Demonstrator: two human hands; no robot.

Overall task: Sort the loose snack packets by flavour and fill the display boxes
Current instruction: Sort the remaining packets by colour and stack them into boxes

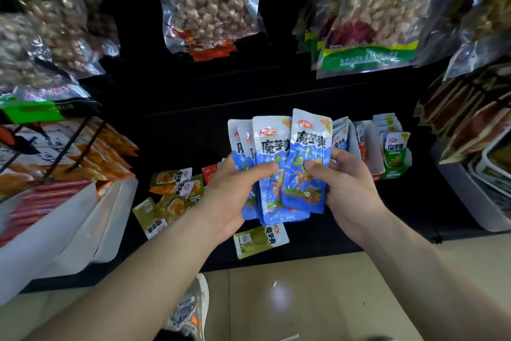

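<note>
Our left hand [235, 191] grips a bundle of blue packets [276, 152] at its lower part, with the thumb across the front and the other fingers curled behind. Our right hand [348, 183] pinches the front packet at its right side, thumb on the printed face. The packets stand upright, spread a little like a fan. We hold them in the air above the black shelf [373, 216], and they do not touch it.

We judge that the step in hand is collecting the blue flavour into one stack. Whether the right hand is adding this front packet or only aligning it, we cannot tell.

Just behind the right hand stands a display box with blue packets [343, 133], and further right a green display box [395, 158]. The next move probably calls for closing the fan into a tidy stack. Then it should slide upright into the blue box, faces to the front. How much room this box has, we cannot see.

To the left of the left hand, loose olive-green packets [174, 197] lie in disorder on the shelf. A single green packet [261, 241] lies near the front edge under the bundle. A red packet [209, 173] shows partly behind the left hand. These are not yet sorted, so the task seems only partly done.
</note>
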